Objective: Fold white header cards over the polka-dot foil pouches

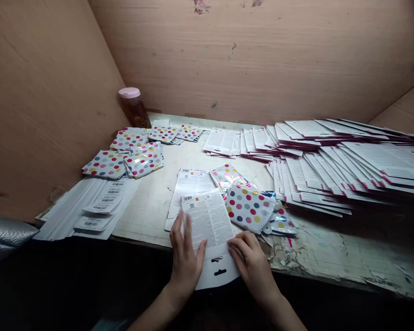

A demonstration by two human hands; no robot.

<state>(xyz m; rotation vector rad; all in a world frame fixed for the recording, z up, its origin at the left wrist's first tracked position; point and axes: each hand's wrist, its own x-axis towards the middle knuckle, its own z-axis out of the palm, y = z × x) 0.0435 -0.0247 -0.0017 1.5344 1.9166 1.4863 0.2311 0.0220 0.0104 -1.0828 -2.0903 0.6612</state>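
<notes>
A white printed card (212, 225) with a barcode, a QR code and two hang holes lies in front of me, its lower end jutting over the table edge. My right hand (250, 259) grips its right edge between thumb and fingers. My left hand (186, 257) rests along its left side, fingers stretched and slightly blurred, the thumb apart and near the card's surface. Under the card's far end is another printed card (189, 181). Close on the right lie several polka-dot packets (250, 207), partly overlapping, in glossy wrapping.
More polka-dot packets (105, 164) lie at the back left, beside a bottle with a pink lid (134, 108). Barcode label strips (105, 200) rest on white sheets (69, 209). Fanned rows of printed cards (331, 172) fill the right. Boards wall in the table (146, 216).
</notes>
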